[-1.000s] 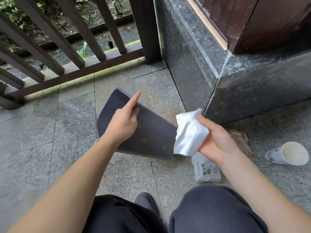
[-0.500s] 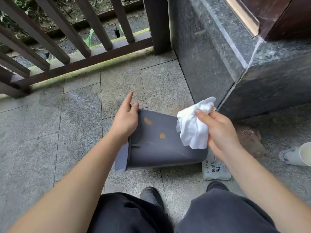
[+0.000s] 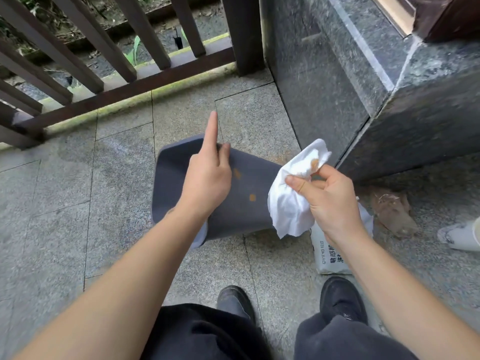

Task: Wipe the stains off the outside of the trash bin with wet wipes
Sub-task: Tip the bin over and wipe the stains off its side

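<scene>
A dark grey trash bin [image 3: 244, 211] lies on its side on the stone floor, with two orange stains [image 3: 252, 197] on its upturned face. My left hand [image 3: 207, 178] rests on the bin's upper edge and grips it, index finger pointing up and away. My right hand [image 3: 327, 201] holds a crumpled white wet wipe [image 3: 291, 201] just right of the bin, a little above it. The wipe carries an orange smear near its top. A white pack of wet wipes [image 3: 330, 258] lies on the floor under my right wrist.
A dark stone wall base [image 3: 337, 100] stands close on the right. A brown railing [image 3: 117, 87] runs along the back. A crumpled brownish bag [image 3: 392, 211] and a tipped white cup [image 3: 462, 236] lie at the right. My two shoes [image 3: 235, 300] are below.
The bin has been turned so a face with orange stains is up. My left hand shifted on its edge and its index finger lifted. The right hand regripped the wipe, which now shows a smear.
</scene>
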Tool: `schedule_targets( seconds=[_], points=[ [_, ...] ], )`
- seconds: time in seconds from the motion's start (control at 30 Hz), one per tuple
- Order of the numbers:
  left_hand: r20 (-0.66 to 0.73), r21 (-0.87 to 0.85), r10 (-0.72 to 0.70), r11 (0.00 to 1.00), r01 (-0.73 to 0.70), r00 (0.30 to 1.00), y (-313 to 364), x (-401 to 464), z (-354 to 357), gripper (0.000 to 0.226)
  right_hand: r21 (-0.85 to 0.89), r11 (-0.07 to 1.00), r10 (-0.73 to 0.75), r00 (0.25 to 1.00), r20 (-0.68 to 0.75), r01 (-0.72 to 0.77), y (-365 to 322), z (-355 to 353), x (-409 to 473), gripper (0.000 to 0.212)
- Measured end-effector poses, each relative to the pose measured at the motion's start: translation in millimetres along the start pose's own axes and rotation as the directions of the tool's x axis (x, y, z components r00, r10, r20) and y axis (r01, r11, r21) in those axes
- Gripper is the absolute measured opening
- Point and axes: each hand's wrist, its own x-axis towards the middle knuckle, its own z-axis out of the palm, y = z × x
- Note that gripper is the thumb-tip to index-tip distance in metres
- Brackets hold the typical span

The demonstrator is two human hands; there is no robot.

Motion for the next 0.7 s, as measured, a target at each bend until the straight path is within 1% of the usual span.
schedule_targets(
  seconds=[0.1,0.17,0.2,0.3,0.33,0.37,0.47,0.5,0.6,0.7],
  points=[
    [0.005,-0.002,0.049,0.999,-0.049,0.999,13.3,-1.5,19.8,0.059,-0.057,0.998,-0.017,1.0,-0.01,0.017,5.6,2.1,-0.7,0.013],
    [0.009,0.012,0.056,0.998,-0.056,0.998,21.0,1.4,32.9,0.059,-0.058,0.998,-0.003,1.0,-0.018,0.002,8.1,2.2,0.2,0.006],
    [0.016,0.007,0.063,0.998,-0.063,0.998,24.3,2.5,38.4,0.058,-0.05,0.999,0.007,1.0,-0.017,-0.008,9.3,1.8,0.3,0.011],
    [0.06,-0.029,0.094,0.995,-0.092,0.994,31.2,5.9,51.7,0.058,-0.03,1.0,0.001,0.999,-0.054,-0.003,15.3,-3.6,4.9,0.046],
    [0.071,-0.039,0.099,0.995,-0.096,0.993,32.3,7.7,54.2,0.058,-0.045,0.999,-0.01,0.997,-0.078,0.006,17.0,-5.9,7.3,0.053],
    [0.079,-0.043,0.1,0.994,-0.097,0.992,32.5,9.7,55.9,0.058,-0.05,0.999,-0.008,0.995,-0.098,0.003,18.8,-8.2,9.9,0.054],
    [0.089,-0.051,0.109,0.993,-0.105,0.99,31.0,13.6,57.6,0.059,0.036,0.998,0.062,0.988,-0.144,-0.057,22.9,-13.6,16.2,0.04],
    [0.088,-0.051,0.114,0.993,-0.11,0.99,30.8,14.1,57.7,0.059,0.064,0.995,0.089,0.983,-0.158,-0.08,24.7,-15.4,17.9,0.039],
    [0.069,-0.055,0.118,0.992,-0.114,0.991,29.4,16.5,57.8,0.059,0.103,0.988,0.135,0.976,-0.169,-0.119,28.2,-18.9,20.2,0.044],
    [0.043,-0.049,0.105,0.993,-0.103,0.994,27.5,19.7,56.2,0.059,0.092,0.982,0.174,0.974,-0.142,-0.162,30.4,-22.6,21.3,0.035]
  ],
)
